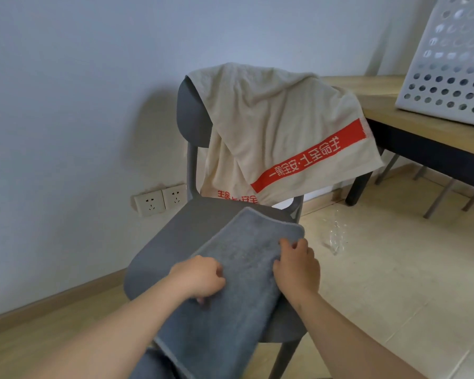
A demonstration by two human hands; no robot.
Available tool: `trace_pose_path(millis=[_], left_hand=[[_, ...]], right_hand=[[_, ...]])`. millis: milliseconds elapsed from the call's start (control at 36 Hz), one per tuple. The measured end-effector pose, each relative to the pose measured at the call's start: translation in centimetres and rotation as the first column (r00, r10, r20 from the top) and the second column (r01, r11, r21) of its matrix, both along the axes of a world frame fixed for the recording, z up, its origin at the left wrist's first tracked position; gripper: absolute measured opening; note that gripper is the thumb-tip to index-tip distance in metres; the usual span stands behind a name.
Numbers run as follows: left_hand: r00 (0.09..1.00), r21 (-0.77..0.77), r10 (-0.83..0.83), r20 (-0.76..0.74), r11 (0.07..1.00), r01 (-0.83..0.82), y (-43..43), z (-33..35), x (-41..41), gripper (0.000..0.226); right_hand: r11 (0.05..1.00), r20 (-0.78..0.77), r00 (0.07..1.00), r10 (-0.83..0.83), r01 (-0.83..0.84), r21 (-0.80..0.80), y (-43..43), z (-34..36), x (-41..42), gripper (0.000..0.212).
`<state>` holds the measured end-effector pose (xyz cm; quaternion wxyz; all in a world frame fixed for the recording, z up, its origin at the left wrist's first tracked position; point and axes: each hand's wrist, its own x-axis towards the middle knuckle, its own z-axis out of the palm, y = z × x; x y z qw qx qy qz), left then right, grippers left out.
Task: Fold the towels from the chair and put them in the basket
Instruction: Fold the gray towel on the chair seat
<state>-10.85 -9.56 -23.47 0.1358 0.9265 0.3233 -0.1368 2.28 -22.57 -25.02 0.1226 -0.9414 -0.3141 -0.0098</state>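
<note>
I am keeping the grey towel (238, 269) flat on the chair seat (181, 228), its near end hanging over the seat's front edge. My left hand (200, 277) is pinching its left edge and my right hand (298, 266) is gripping its right edge, probably to square the fold. The beige towel (271, 119) is hanging over the backrest (192, 110). The basket (449, 64) is sitting by the desk's (381, 110) front edge.

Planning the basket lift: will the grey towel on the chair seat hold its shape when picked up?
Probably floppy: the grey towel droops past the front edge of the chair. Likely light and grippy, given its fuzzy pile. It may sag open unless supported along its length.
</note>
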Motion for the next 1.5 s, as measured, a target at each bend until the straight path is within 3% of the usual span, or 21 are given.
trace_pose_path(millis=[111,194,306,444,528,611,667,778,917,1000,1056,1111,1222,1278,1333,1389,1500], left_hand=[[0.967,0.148,0.087,0.239,0.981,-0.125,0.5,-0.6,0.3,0.028],[0.94,-0.031,0.301,0.163,0.954,-0.3,1.1,-1.0,0.1,0.053],[0.835,-0.268,0.538,0.115,0.826,-0.495,1.8,-1.2,-0.1,0.081],[0.841,-0.409,0.536,0.075,0.786,-0.464,2.2,-1.1,-0.5,0.064],[0.821,-0.505,0.564,0.088,0.736,-0.451,2.1,-1.2,-0.8,0.055],[0.748,-0.661,0.653,0.116,0.613,-0.433,2.0,-1.1,-0.8,0.047],[0.718,-0.743,0.686,0.121,0.542,-0.393,1.9,-0.7,-0.6,0.036],[0.698,-0.816,0.702,0.14,0.482,-0.32,2.2,0.4,-0.6,0.021],[0.553,-0.91,0.802,0.224,0.376,-0.176,3.6,1.7,-0.7,0.036],[0.455,-0.912,0.828,0.327,0.403,-0.076,4.5,3.4,0.0,0.062],[0.37,-0.891,0.83,0.417,0.454,-0.013,5.3,4.8,0.6,0.087],[0.295,-0.847,0.804,0.517,0.531,0.036,6.0,6.4,1.3,0.099],[0.145,-0.597,0.584,0.799,0.799,0.076,7.3,9.9,2.8,0.08],[0.094,-0.483,0.475,0.875,0.871,0.094,7.6,11.2,3.1,0.076],[0.101,-0.421,0.412,0.906,0.902,0.097,7.8,11.3,3.0,0.07],[0.154,-0.426,0.409,0.899,0.9,0.096,7.7,10.2,2.5,0.063],[0.363,-0.606,0.527,0.768,0.782,0.146,6.4,5.0,0.6,0.044]], right_hand=[[0.984,-0.337,0.941,-0.025,0.083,0.158,0.0,-0.3,-1.3,0.046],[0.964,-0.423,0.905,0.033,0.083,0.252,0.1,-0.9,-1.8,0.049],[0.919,-0.492,0.864,0.105,0.105,0.38,0.4,-1.1,-1.4,0.052],[0.893,-0.54,0.835,0.105,0.16,0.421,0.3,-1.4,-0.6,0.061],[0.943,-0.53,0.848,-0.01,0.184,0.277,0.2,-1.2,-0.5,0.054],[0.986,-0.523,0.851,-0.056,0.129,0.104,0.0,-1.0,-0.8,0.054],[0.982,-0.565,0.823,-0.057,0.148,0.116,-0.2,-1.2,-0.7,0.056],[0.843,-0.788,0.614,0.042,0.401,0.358,-0.5,-0.9,-0.3,0.052],[0.607,-0.835,0.43,0.343,0.577,0.546,0.0,1.5,1.0,0.072],[0.541,-0.778,0.445,0.444,0.559,0.629,0.8,4.5,2.0,0.07],[0.489,-0.729,0.456,0.511,0.543,0.682,1.5,6.6,2.7,0.07],[0.44,-0.675,0.472,0.567,0.518,0.733,2.3,8.7,3.3,0.074],[0.323,-0.545,0.631,0.552,0.441,0.837,4.1,12.7,4.1,0.072],[0.251,-0.473,0.687,0.551,0.404,0.879,4.5,13.9,4.5,0.071],[0.22,-0.436,0.709,0.554,0.381,0.898,4.5,14.0,4.5,0.071],[0.26,-0.455,0.718,0.527,0.374,0.89,4.0,13.0,4.2,0.07],[0.498,-0.605,0.669,0.432,0.382,0.778,2.3,8.2,3.1,0.055]])
